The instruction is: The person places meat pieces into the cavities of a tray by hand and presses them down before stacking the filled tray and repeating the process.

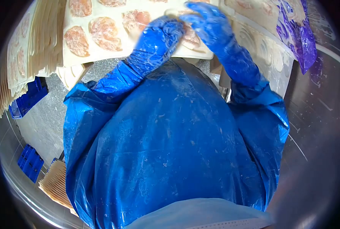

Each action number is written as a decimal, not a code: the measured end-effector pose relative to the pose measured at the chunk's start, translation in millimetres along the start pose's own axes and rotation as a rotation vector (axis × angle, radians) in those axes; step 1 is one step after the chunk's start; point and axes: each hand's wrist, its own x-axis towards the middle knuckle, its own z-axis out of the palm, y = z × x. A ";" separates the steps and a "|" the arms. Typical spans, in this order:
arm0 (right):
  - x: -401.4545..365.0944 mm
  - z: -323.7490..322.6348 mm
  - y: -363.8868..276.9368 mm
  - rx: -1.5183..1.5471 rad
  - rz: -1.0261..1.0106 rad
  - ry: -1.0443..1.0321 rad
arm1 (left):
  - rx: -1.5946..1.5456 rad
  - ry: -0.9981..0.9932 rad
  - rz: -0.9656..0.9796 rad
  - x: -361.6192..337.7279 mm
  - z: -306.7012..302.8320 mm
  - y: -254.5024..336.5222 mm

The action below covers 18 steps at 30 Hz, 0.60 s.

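Bright, even light is thrown from overhead, and hardly any hard shadow is cast. Soft glare is spread across the blue plastic apron [170,145] below both hands, and wet highlights are caught on the left hand [158,38]. The fingers of the right hand [208,21] are slightly smeared by motion. Strong fisheye bending is seen: the steel table [322,114] right of the right hand is curved, blurred and washed out, and the frame is closed by a dark round vignette.

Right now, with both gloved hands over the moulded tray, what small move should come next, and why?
Likely settle the piece between the left hand and right hand into its tray pocket; neighbouring pink pieces already lie seated.
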 end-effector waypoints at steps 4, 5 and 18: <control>-7.7 16.2 14.6 -0.155 -0.042 -0.360 | -0.129 0.057 -0.031 -9.3 10.1 1.0; -11.3 14.4 13.2 -0.151 -0.051 -0.361 | -0.119 0.061 -0.035 -12.0 8.1 3.6; -1.3 -38.0 51.7 0.935 0.655 0.016 | -0.206 0.207 -0.114 -21.0 9.7 16.9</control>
